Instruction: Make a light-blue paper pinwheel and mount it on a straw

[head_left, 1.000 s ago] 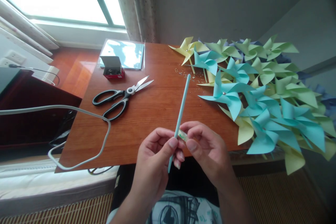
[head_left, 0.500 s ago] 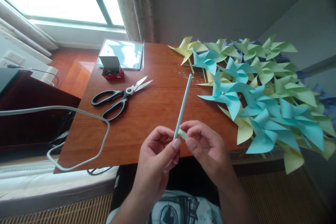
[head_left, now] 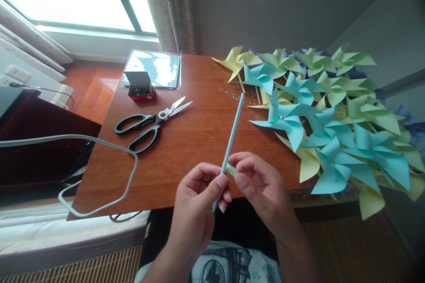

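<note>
Thin light-blue paper stick (head_left: 232,132) pinched by left hand (head_left: 199,194), now tilted slightly rightward; small clear tape piece (head_left: 231,169) pressed against it by right hand (head_left: 262,185), wrapping judged underway.

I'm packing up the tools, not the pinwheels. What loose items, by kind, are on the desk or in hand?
Scissors: 1
Small red box: 1
Clear plastic sleeve: 1
Blue paper stick, gripped by left hand and right hand: 1
Grey cable: 1
Total: 5

stick (head_left: 233,126): pale blue | scissors (head_left: 151,124): black handles | small box (head_left: 141,86): seemingly red
</note>
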